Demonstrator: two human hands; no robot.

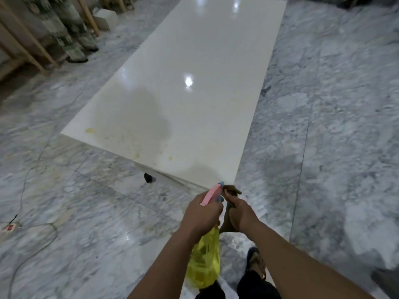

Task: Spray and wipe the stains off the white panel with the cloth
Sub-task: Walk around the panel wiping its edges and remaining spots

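Fingers of your left hand (203, 214) are curled shut around the neck of the spray bottle (205, 260), its translucent yellow body hanging below your fist and the pink-and-blue trigger head (212, 194) poking out above it. Your right hand (239, 214) is clenched on a dark brown cloth (231, 190), bunched and limp, just beside the trigger head. Both hands sit just short of the white panel's (194, 93) near corner. That panel is long, rectangular, glossy, with ceiling lights reflected in it, and lies flat, slightly raised off the grey-veined marble floor (323, 126). Yellow stains (89, 131) dot its near end, some close to the near edge. A small dark object (149, 178) lies on the floor beside that edge. Wooden frames (32, 46) stand left of the panel's far end; a cable (32, 244) trails on the floor left of its near end.
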